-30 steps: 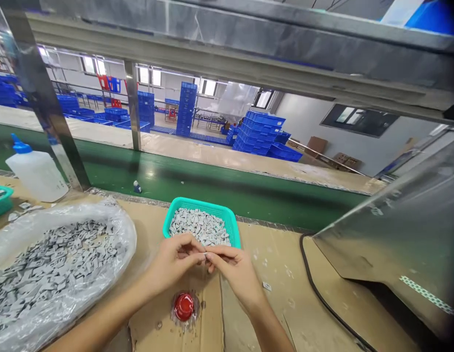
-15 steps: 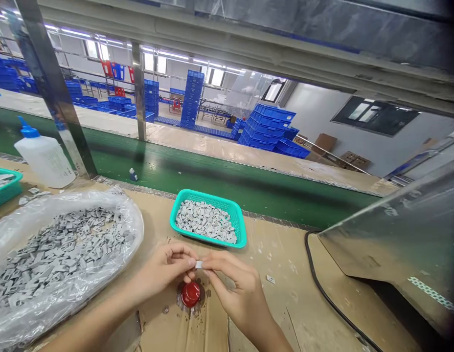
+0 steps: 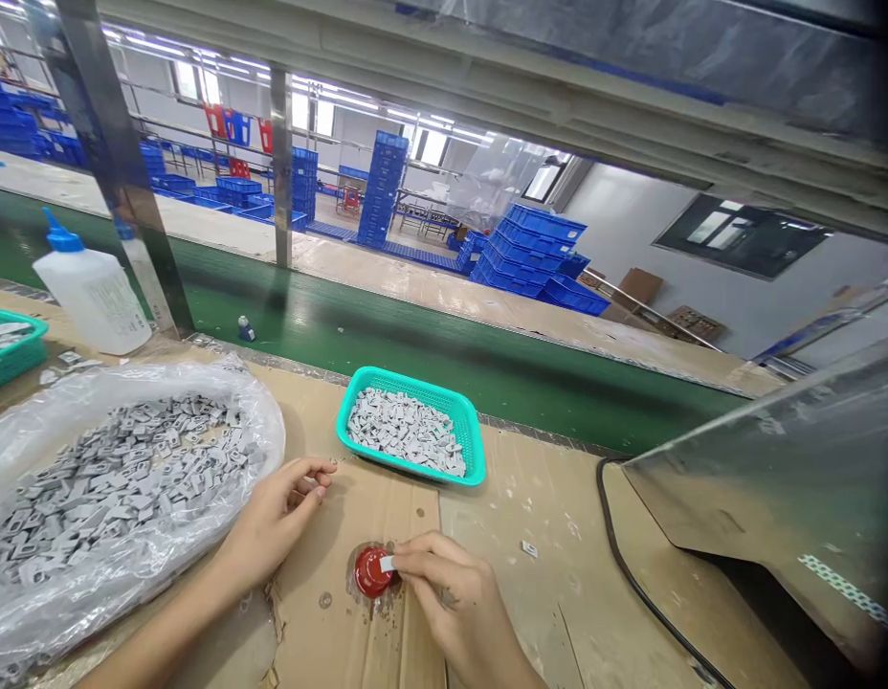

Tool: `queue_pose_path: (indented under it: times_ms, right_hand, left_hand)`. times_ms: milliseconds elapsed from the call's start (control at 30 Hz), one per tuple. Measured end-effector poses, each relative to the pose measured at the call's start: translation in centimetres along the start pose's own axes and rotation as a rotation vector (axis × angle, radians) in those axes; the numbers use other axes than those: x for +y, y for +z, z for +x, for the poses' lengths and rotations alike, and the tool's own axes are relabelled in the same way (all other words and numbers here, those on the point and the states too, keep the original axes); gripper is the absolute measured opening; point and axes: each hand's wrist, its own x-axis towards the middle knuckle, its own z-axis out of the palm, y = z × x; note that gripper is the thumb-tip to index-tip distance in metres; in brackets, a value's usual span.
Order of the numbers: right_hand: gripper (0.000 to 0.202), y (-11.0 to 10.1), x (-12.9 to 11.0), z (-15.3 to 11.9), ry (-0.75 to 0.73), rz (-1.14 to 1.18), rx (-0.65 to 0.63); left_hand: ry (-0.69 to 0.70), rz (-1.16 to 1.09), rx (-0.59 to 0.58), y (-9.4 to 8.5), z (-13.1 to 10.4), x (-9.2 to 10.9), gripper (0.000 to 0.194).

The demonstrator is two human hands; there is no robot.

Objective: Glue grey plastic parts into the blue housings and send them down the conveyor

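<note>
Between the thumb and fingers of my right hand point(image 3: 451, 584) is a small light-grey plastic piece point(image 3: 387, 565). That piece is over the right part of a small red dish point(image 3: 370, 571), which sits on wet cardboard; whether they touch I cannot tell. My left hand point(image 3: 290, 498) is off to the left, its fingers loosely curved and apart from the thumb, with nothing seen in it. It is near a clear plastic bag point(image 3: 268, 421) spread open around a heap of grey plastic pieces point(image 3: 135, 488). Beyond both hands stands a turquoise basket point(image 3: 474, 450) filled with similar pieces point(image 3: 408, 431).
One loose piece point(image 3: 529, 549) lies to the right. A black cable point(image 3: 623, 565) runs beside a metal panel point(image 3: 774, 478). At the left are a white bottle point(image 3: 96, 301) with a blue cap and another basket point(image 3: 17, 364). A green conveyor belt point(image 3: 415, 349) passes behind the bench.
My left hand has let go of the small piece and moved left toward the bag. My right hand has brought the piece down and nearer, over the red dish.
</note>
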Motion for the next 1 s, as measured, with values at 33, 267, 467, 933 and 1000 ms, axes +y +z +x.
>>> queue_pose_path:
  times_ms: [33,267,467,933,1000]
  right_hand:
    - [0.023,0.06,0.06,-0.02,-0.010,-0.011,-0.002]
    - [0.023,0.32,0.14,-0.27,-0.050,-0.078,-0.005]
    - [0.025,0.40,0.25,-0.30,-0.110,-0.143,-0.021]
    - [0.024,-0.18,-0.14,-0.17,-0.168,-0.092,0.096]
    - [0.025,-0.22,-0.31,-0.07,-0.174,-0.077,0.101]
  left_hand:
    - [-0.005,0.007,0.004,-0.03,-0.04,0.08,0.028]
    - [0.008,-0.019,0.006,-0.10,-0.21,0.36,0.028]
    - [0.032,0.048,-0.007,-0.14,-0.21,0.31,0.025]
    - [0.098,0.138,-0.016,-0.26,-0.17,-0.03,0.025]
    - [0.102,0.140,-0.016,-0.23,-0.15,-0.10,0.024]
